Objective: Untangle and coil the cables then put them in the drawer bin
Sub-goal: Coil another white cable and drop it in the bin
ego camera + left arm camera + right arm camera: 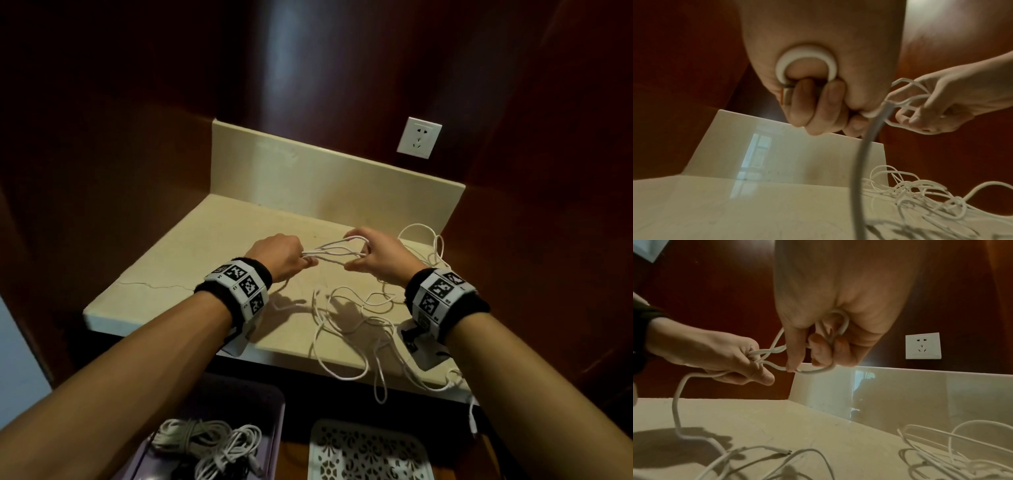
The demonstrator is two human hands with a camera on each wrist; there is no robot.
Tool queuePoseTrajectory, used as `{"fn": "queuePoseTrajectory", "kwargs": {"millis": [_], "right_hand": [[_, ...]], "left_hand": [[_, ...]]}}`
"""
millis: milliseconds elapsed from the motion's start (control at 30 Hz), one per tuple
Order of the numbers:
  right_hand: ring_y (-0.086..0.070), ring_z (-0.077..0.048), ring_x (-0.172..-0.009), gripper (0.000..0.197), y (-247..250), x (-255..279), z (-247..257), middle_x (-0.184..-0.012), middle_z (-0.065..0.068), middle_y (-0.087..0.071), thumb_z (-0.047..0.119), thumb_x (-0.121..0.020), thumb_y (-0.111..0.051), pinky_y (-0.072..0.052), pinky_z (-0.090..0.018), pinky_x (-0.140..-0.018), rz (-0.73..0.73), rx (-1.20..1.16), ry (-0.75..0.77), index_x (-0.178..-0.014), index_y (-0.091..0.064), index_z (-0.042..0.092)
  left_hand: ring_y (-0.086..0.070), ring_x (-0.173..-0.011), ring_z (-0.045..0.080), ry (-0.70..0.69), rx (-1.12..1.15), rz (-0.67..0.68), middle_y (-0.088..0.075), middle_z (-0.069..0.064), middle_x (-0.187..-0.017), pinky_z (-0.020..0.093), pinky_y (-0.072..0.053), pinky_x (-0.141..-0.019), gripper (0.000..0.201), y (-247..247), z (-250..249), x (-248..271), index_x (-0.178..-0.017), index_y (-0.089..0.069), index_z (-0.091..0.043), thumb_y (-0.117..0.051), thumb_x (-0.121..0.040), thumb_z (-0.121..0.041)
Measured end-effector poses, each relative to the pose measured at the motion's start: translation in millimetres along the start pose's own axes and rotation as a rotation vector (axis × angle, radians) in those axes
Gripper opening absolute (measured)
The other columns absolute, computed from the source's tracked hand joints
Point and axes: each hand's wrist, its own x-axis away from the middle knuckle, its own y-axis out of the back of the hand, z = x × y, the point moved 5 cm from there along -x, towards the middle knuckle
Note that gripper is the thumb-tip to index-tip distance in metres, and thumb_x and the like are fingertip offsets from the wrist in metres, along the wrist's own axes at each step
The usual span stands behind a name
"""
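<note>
Head view: from high up, looking down at the counter [212, 246]. Wrist views: very close under each hand, looking low toward the counter's back edge. Shared by all three: the white cable [337, 251] stretched between both hands.

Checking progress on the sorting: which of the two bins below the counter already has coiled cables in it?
The purple bin on the left, holding white coiled cables; the white patterned bin beside it shows none.

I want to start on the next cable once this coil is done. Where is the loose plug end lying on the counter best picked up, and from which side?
Pinch the plug end just behind its metal tip, coming from above. It lies flat on the counter, apart from the thicker tangle, so nothing seems to pin it there.
</note>
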Motion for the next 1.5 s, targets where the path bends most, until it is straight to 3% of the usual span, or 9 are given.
{"fn": "queuePoseTrajectory", "kwargs": {"millis": [233, 400, 533, 800, 967, 1067, 1200, 1333, 1500], "right_hand": [[-0.059, -0.013, -0.069, 0.020, -5, -1, -13, -0.073, 0.003, -0.068, 0.035, -0.081, -0.077, -0.044, -0.024, -0.060, 0.128, 0.071, -0.139, -0.080, -0.074, 0.015], [-0.063, -0.016, -0.096, 0.025, 0, 3, -2, -0.097, 0.001, -0.070, 0.025, -0.084, -0.074, -0.046, -0.029, -0.079, 0.101, -0.073, -0.058, -0.106, -0.071, 0.014], [-0.063, -0.018, -0.103, 0.058, -4, 2, 11, -0.112, -0.004, -0.067, 0.015, -0.079, -0.078, -0.049, -0.038, -0.098, 0.133, -0.188, -0.040, -0.131, -0.053, 0.020], [-0.057, -0.016, -0.111, 0.060, -9, 4, 25, -0.124, -0.006, -0.062, 0.023, -0.085, -0.072, -0.038, -0.035, -0.103, 0.252, -0.155, -0.047, -0.138, -0.046, 0.015], [-0.062, -0.016, -0.080, 0.024, -31, 1, 18, -0.088, -0.003, -0.067, 0.024, -0.092, -0.065, -0.043, -0.027, -0.073, 0.284, 0.082, -0.039, -0.111, -0.063, 0.009], [-0.053, -0.012, -0.058, 0.026, -26, 3, 15, -0.066, 0.001, -0.060, 0.034, -0.096, -0.058, -0.037, -0.025, -0.055, 0.206, 0.127, -0.029, -0.090, -0.069, 0.011], [-0.053, -0.017, -0.062, 0.034, -14, 3, 16, -0.062, 0.002, -0.054, 0.040, -0.097, -0.055, -0.041, -0.030, -0.061, 0.108, 0.168, 0.017, -0.071, -0.061, 0.018], [-0.043, -0.011, -0.054, 0.034, -7, 5, 20, -0.058, 0.005, -0.049, 0.038, -0.096, -0.057, -0.033, -0.027, -0.054, 0.028, 0.122, 0.068, -0.083, -0.070, 0.010], [-0.041, -0.012, -0.055, 0.032, -10, 1, 19, -0.059, 0.004, -0.050, 0.041, -0.092, -0.061, -0.028, -0.029, -0.052, 0.001, 0.100, 0.050, -0.083, -0.070, 0.012]], "left_hand": [[-0.056, -0.057, 0.018, -0.007, 0.290, 0.022, -0.060, -0.001, -0.053, 0.031, -0.044, -0.066, 0.056, -6, -3, 0, -0.051, -0.062, -0.013, -0.057, -0.091, -0.052], [-0.054, -0.065, 0.023, -0.005, 0.124, 0.015, -0.059, 0.003, -0.065, 0.033, -0.041, -0.063, 0.055, -2, -7, 3, -0.070, -0.060, -0.011, -0.042, -0.097, -0.055], [-0.051, -0.078, 0.026, -0.047, -0.091, -0.058, -0.063, 0.010, -0.090, 0.032, -0.037, -0.066, 0.044, 6, -15, 6, -0.100, -0.066, -0.012, -0.039, -0.100, -0.048], [-0.049, -0.073, 0.026, -0.094, -0.248, -0.149, -0.067, 0.011, -0.095, 0.032, -0.036, -0.066, 0.029, 17, -20, 15, -0.099, -0.066, -0.013, -0.044, -0.099, -0.032], [-0.049, -0.069, 0.026, -0.146, -0.273, -0.199, -0.063, 0.008, -0.083, 0.032, -0.034, -0.063, 0.031, 22, -28, 20, -0.096, -0.067, -0.015, -0.048, -0.099, -0.039], [-0.048, -0.069, 0.025, -0.161, -0.237, -0.207, -0.059, 0.005, -0.078, 0.031, -0.033, -0.063, 0.031, 21, -23, 20, -0.089, -0.064, -0.018, -0.049, -0.097, -0.044], [-0.057, -0.072, 0.018, -0.158, 0.002, -0.133, -0.064, -0.007, -0.071, 0.029, -0.035, -0.060, 0.024, 11, -8, 16, -0.083, -0.059, -0.024, -0.050, -0.097, -0.041], [-0.068, -0.065, 0.017, -0.132, 0.491, 0.028, -0.072, -0.001, -0.066, 0.031, -0.051, -0.070, 0.019, 2, -4, 17, -0.088, -0.066, -0.018, -0.053, -0.098, -0.027], [-0.050, -0.051, 0.018, -0.023, 0.577, -0.004, -0.056, 0.001, -0.054, 0.029, -0.040, -0.058, 0.032, 5, 8, 14, -0.069, -0.068, -0.017, -0.061, -0.092, -0.038]]}}
